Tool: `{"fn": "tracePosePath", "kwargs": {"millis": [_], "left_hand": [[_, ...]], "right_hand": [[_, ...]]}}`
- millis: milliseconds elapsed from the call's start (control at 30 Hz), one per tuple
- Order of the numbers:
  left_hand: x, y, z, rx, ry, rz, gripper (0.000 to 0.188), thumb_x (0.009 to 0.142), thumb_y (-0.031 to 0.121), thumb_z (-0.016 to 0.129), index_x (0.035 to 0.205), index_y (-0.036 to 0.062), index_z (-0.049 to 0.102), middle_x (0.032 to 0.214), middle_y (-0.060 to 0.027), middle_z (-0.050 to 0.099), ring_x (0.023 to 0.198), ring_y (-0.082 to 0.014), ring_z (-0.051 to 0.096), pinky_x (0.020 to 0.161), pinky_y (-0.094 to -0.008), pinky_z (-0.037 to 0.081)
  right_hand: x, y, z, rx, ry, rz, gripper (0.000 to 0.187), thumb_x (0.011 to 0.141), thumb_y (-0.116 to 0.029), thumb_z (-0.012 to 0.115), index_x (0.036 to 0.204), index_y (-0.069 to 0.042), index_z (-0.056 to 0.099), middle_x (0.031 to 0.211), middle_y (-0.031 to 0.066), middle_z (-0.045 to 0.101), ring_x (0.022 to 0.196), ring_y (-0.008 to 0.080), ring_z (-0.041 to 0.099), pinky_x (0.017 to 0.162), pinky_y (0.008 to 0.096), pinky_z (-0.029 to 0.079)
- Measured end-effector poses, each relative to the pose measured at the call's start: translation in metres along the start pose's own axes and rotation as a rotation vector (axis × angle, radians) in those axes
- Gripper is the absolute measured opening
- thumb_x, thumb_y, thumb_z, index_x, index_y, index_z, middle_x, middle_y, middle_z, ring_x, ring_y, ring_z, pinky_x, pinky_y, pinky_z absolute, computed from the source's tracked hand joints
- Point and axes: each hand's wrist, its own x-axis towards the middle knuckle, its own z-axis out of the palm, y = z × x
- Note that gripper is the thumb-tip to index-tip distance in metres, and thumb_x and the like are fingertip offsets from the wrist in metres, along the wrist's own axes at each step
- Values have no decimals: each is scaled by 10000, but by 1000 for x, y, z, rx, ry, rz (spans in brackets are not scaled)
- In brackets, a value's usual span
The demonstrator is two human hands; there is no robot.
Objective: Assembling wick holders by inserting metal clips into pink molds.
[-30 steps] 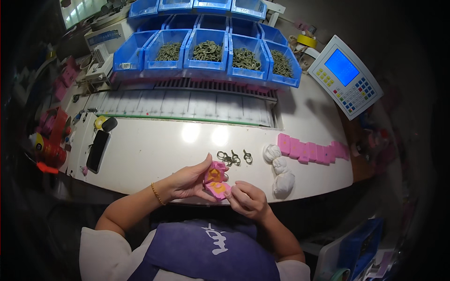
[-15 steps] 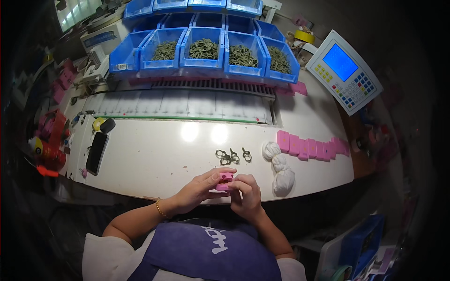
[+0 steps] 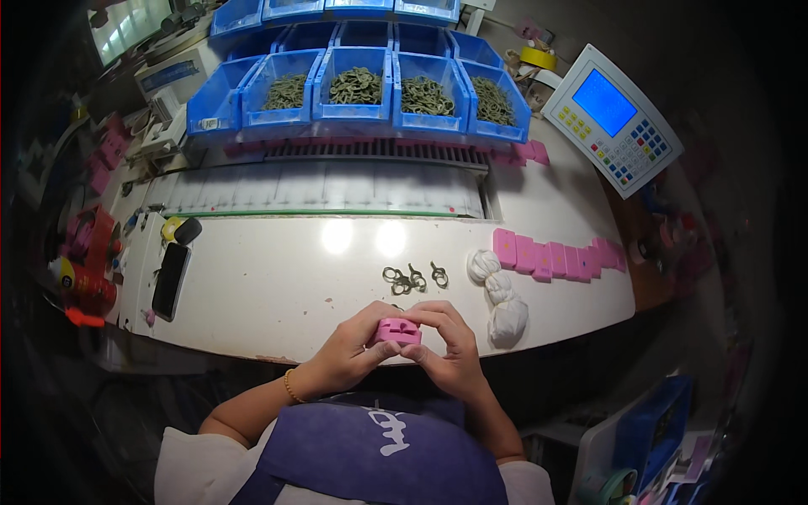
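Both my hands hold a pink rubber mould [image 3: 398, 331] over the table's near edge. My left hand [image 3: 347, 348] grips its left end, and my right hand [image 3: 452, 349] closes round the right end. The thumbs press the near side, where a notch and a slit show. Just beyond lie several dark green ring-shaped pieces [image 3: 404, 280] with short stems, one [image 3: 438, 273] a little apart. Another dark bit peeks out behind my fingers, too small to make out. What lies inside the mould is hidden.
To the right sit a knotted white cloth bundle [image 3: 507, 320] and a row of pink moulds [image 3: 555, 260]. Blue bins [image 3: 352, 114] with green pieces stand at the back. A keypad panel [image 3: 613, 120] is at far right, a black phone [image 3: 172, 282] at left.
The mould's two parts, parted by a gap before, are now together. It has been turned, and my right hand has shifted from the gap to its end. The view has moved slightly.
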Motion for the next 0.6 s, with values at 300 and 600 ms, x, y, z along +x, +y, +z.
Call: {"fn": "tracePosePath", "kwargs": {"millis": [300,600], "left_hand": [[0,4,-7,-103,-10,17,368,955,265,667,1201,-2,604,1148,-127,618,1040,-205,607,919,-335,489],[-8,-5,-26,-171,214,-100,335,995,184,612,1267,-12,596,1153,-85,656,1057,-145,620,903,-277,509]], "right_hand": [[-12,-4,11,34,119,81,323,802,-115,810,1094,-36,698,887,69,632,789,168,562,712,275,469],[-8,9,22,245,169,218,252,832,-15,758,1072,7,687,944,93,662,846,177,649,761,284,524]]}}
